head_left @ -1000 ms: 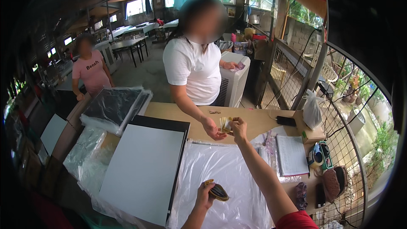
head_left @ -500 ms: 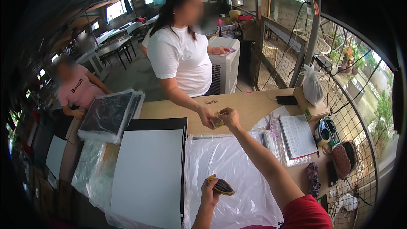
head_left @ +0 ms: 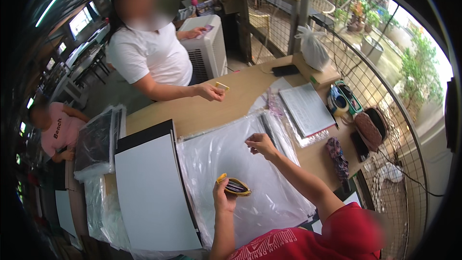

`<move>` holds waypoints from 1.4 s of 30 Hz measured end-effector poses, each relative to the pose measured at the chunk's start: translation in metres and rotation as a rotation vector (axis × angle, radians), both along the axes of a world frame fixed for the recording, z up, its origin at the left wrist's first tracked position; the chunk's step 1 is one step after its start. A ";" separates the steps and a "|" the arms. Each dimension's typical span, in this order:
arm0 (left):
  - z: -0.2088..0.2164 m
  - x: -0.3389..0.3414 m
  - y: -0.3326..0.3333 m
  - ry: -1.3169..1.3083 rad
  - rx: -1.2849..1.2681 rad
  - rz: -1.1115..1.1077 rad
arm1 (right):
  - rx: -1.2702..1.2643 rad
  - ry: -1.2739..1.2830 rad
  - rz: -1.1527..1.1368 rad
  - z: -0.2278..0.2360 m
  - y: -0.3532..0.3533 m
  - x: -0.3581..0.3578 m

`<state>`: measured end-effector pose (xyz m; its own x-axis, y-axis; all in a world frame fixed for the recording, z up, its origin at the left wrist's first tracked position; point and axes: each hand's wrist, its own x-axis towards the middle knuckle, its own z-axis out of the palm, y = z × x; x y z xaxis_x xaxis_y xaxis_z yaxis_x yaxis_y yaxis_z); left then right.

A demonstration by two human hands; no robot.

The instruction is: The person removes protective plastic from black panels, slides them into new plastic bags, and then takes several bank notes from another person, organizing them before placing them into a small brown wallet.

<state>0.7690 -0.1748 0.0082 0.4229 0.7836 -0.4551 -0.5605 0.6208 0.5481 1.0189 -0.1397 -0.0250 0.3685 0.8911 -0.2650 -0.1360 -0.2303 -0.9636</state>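
Note:
My left hand (head_left: 224, 196) grips a small yellow pouch (head_left: 244, 193), its mouth gaping and dark flat contents showing inside. To the right and farther off, my right hand (head_left: 261, 145) hangs above the plastic-covered stack (head_left: 240, 151) with its fingers curled together; whether anything is between them is too small to make out. Across the table, a co-worker's hand (head_left: 211, 92) holds a small folded yellowish piece (head_left: 222, 86), apart from my fingers. That person's other hand (head_left: 196, 32) has a purplish slip (head_left: 207, 29).
A large white sheet (head_left: 154, 192) on black board lies left of the plastic stack. At right are a spiral notebook (head_left: 307, 109), tape roll (head_left: 339, 104), brown pouch (head_left: 370, 129) and folded umbrella (head_left: 338, 158). A phone (head_left: 286, 70) and white bag (head_left: 314, 50) sit farther back. Wire mesh borders the right.
My right hand has let go of the yellowish piece and drawn back toward me; the co-worker's hand now holds it alone. The view has shifted right. My left hand keeps the pouch.

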 end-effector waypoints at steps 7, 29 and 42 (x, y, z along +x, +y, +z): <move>-0.011 0.014 -0.018 0.056 -0.037 -0.061 | 0.108 0.345 -0.467 -0.039 -0.087 0.094; -0.025 0.087 -0.045 0.181 -0.086 -0.060 | 0.049 -1.773 1.101 -0.029 0.127 0.252; -0.033 0.081 -0.050 0.153 -0.107 0.013 | -0.215 -2.064 1.369 -0.009 0.131 0.279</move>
<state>0.8500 -0.2252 -0.0249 0.3327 0.7319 -0.5947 -0.4836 0.6738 0.5587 1.2977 -0.0092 -0.0340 -0.3151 0.7689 -0.5564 0.7233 0.5741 0.3838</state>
